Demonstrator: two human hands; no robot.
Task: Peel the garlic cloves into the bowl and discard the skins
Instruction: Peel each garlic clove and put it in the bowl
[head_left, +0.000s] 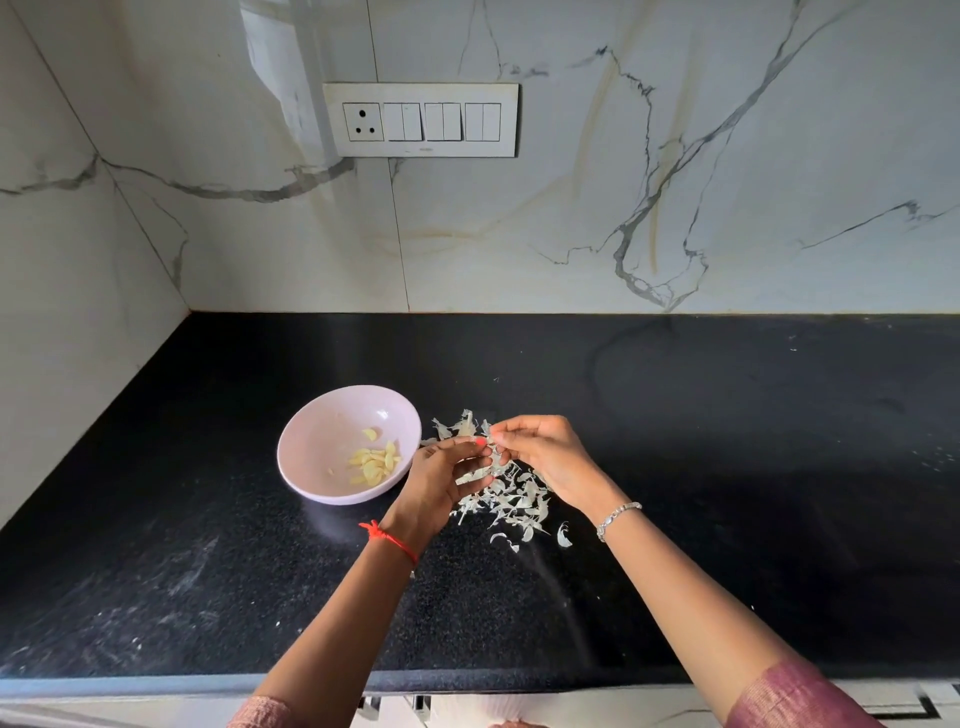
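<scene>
left hand (441, 480) + right hand (545, 457): both grips pinching 1 clove (492, 451), peeling over skins (514, 501) | bowl (293, 452) waiting alongside for it

I count one bowl (311, 452), with roughly a dozen peeled cloves (375, 462) in it, overlapped past exact tally. The skins (511, 499) are too many to number. Hands, two: left hand (441, 478), right hand (545, 457).

Wide room is left on the desk (753, 467) to the right and along the front edge, while the middle is taken up by the bowl (306, 452) and, just beside it, the scattered skins (519, 501).
</scene>
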